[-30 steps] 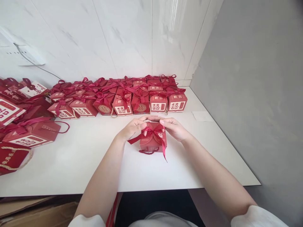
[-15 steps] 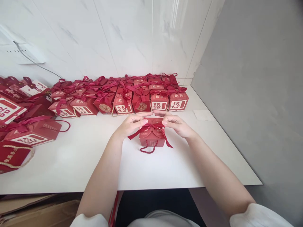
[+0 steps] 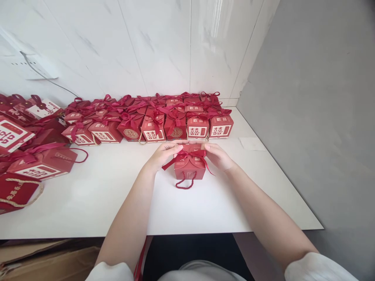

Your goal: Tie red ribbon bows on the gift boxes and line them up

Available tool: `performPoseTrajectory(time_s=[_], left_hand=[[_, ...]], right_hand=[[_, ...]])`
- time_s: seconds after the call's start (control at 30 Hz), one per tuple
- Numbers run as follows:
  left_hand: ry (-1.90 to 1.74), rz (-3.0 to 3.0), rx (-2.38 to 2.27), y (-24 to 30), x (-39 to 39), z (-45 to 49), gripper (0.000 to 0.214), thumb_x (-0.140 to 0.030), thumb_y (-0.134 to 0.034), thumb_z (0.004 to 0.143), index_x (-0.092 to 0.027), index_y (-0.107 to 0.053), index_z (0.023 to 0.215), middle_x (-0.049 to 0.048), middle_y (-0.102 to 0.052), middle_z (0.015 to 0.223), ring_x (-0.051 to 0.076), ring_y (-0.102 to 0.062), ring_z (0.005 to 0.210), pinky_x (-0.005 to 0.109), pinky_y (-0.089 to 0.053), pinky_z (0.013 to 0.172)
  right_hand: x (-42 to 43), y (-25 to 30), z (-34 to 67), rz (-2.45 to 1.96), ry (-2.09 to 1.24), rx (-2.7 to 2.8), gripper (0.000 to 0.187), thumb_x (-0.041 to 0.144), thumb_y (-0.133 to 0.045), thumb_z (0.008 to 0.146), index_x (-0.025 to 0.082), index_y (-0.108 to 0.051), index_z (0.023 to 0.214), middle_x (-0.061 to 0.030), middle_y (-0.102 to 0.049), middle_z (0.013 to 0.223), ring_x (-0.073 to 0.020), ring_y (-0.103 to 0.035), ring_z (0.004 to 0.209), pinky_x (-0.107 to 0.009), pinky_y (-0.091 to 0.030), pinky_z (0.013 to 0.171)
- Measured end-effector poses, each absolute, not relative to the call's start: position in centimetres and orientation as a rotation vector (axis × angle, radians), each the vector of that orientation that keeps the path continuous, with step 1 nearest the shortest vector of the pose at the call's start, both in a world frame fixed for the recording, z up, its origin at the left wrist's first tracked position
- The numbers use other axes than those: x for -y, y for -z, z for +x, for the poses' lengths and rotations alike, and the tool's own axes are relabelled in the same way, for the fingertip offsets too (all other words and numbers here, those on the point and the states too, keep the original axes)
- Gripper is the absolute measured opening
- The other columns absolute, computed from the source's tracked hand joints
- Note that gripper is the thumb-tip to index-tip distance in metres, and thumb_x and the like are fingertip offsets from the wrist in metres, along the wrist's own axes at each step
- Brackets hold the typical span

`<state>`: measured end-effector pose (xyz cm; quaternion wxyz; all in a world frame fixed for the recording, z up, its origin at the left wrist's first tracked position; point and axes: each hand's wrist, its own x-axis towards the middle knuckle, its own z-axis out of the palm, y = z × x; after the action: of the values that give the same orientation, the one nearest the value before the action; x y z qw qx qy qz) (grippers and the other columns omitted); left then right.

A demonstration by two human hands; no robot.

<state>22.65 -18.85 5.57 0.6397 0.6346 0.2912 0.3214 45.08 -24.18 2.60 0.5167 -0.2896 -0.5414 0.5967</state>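
A small red gift box (image 3: 189, 168) stands on the white table (image 3: 205, 207) in front of me, with a red ribbon bow (image 3: 187, 155) on top and a cord handle hanging at its front. My left hand (image 3: 162, 155) pinches the ribbon at the box's left top. My right hand (image 3: 217, 155) grips the ribbon and the box top on the right. Both hands have their fingers closed on the bow.
Rows of several finished red gift boxes (image 3: 175, 125) stand along the marble wall behind. More red boxes (image 3: 38, 166) lie at the left edge. A grey wall (image 3: 307, 117) closes the right side. Cardboard (image 3: 43, 261) sits below the table.
The box and both hands shifted slightly away from me, toward the back rows. The ribbon tails have been drawn in shorter and the bow sits tighter on the top.
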Motion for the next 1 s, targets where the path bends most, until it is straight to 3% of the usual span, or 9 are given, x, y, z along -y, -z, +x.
performPoseTrajectory(time_s=[0.13, 0.2, 0.37, 0.57, 0.63, 0.73, 0.87, 1.0], left_hand=[[-0.746, 1.483, -0.682, -5.5, 18.7, 22.7, 0.048, -0.044, -0.072, 0.082, -0.016, -0.049, 0.051, 0.0085, -0.066, 0.132, 0.032, -0.06, 0.118, 0.044, -0.041, 0.101], [-0.737, 1.53, -0.692, -5.5, 18.5, 22.5, 0.049, -0.044, -0.07, 0.083, -0.016, -0.047, 0.051, 0.0087, -0.068, 0.129, 0.031, -0.061, 0.116, 0.044, -0.039, 0.102], [-0.73, 1.588, -0.712, -5.8, 18.5, 22.3, 0.049, -0.045, -0.07, 0.083, -0.016, -0.045, 0.051, 0.0103, -0.07, 0.125, 0.028, -0.062, 0.108, 0.041, -0.041, 0.095], [-0.824, 1.664, -0.903, -6.5, 19.8, 23.6, 0.043, -0.049, -0.071, 0.08, -0.016, -0.057, 0.056, 0.0095, -0.073, 0.115, 0.024, -0.065, 0.1, 0.035, -0.045, 0.088], [-0.823, 1.728, -0.95, -6.7, 20.4, 24.1, 0.045, -0.048, -0.075, 0.076, -0.016, -0.053, 0.054, 0.008, -0.074, 0.105, 0.023, -0.066, 0.096, 0.033, -0.046, 0.083], [-0.779, 1.788, -0.95, -7.0, 20.8, 24.4, 0.051, -0.046, -0.078, 0.072, -0.017, -0.042, 0.052, 0.005, -0.073, 0.095, 0.02, -0.065, 0.088, 0.03, -0.046, 0.075], [-0.682, 1.813, -0.933, -7.3, 20.6, 24.4, 0.049, -0.043, -0.076, 0.073, -0.017, -0.039, 0.053, 0.0035, -0.068, 0.09, 0.018, -0.062, 0.081, 0.03, -0.045, 0.072], [-0.639, 1.855, -0.948, -7.6, 20.8, 24.3, 0.047, -0.041, -0.074, 0.074, -0.017, -0.04, 0.054, 0.0033, -0.066, 0.093, 0.018, -0.061, 0.083, 0.029, -0.044, 0.072]], right_hand=[[24.3, -2.9, 45.2, -0.746, -1.353, 1.334, 0.036, 0.053, -0.068, 0.085, 0.022, -0.065, 0.067, -0.0025, -0.064, 0.136, -0.0269, -0.053, 0.134, -0.043, -0.037, 0.113], [24.3, -2.8, 45.3, -0.728, -1.352, 1.33, 0.038, 0.053, -0.07, 0.084, 0.022, -0.061, 0.065, -0.0028, -0.064, 0.134, -0.0264, -0.051, 0.135, -0.044, -0.037, 0.113], [23.9, -1.8, 45.1, -0.656, -1.437, 1.243, 0.036, 0.053, -0.071, 0.083, 0.022, -0.062, 0.068, -0.0031, -0.063, 0.136, -0.0275, -0.055, 0.13, -0.045, -0.042, 0.109], [23.8, -1.8, 44.7, -0.719, -1.431, 1.266, 0.027, 0.05, -0.068, 0.088, 0.024, -0.076, 0.09, -0.0037, -0.062, 0.139, -0.0262, -0.058, 0.125, -0.043, -0.042, 0.108], [23.9, -2.2, 44.5, -0.733, -1.424, 1.268, 0.029, 0.05, -0.065, 0.089, 0.025, -0.077, 0.096, -0.0041, -0.063, 0.137, -0.0261, -0.057, 0.126, -0.041, -0.042, 0.108], [23.9, -2.7, 44.1, -0.767, -1.416, 1.195, 0.033, 0.052, -0.066, 0.088, 0.024, -0.077, 0.1, -0.005, -0.069, 0.125, -0.0244, -0.062, 0.116, -0.038, -0.046, 0.102], [23.4, -2.8, 43.2, -0.795, -1.413, 1.072, 0.038, 0.053, -0.066, 0.087, 0.023, -0.075, 0.109, -0.0025, -0.073, 0.094, -0.02, -0.067, 0.091, -0.035, -0.049, 0.09], [23.0, -2.4, 42.2, -0.87, -1.346, 0.949, 0.041, 0.058, -0.069, 0.081, 0.022, -0.075, 0.099, -0.0034, -0.073, 0.097, -0.0222, -0.066, 0.093, -0.034, -0.051, 0.086]])
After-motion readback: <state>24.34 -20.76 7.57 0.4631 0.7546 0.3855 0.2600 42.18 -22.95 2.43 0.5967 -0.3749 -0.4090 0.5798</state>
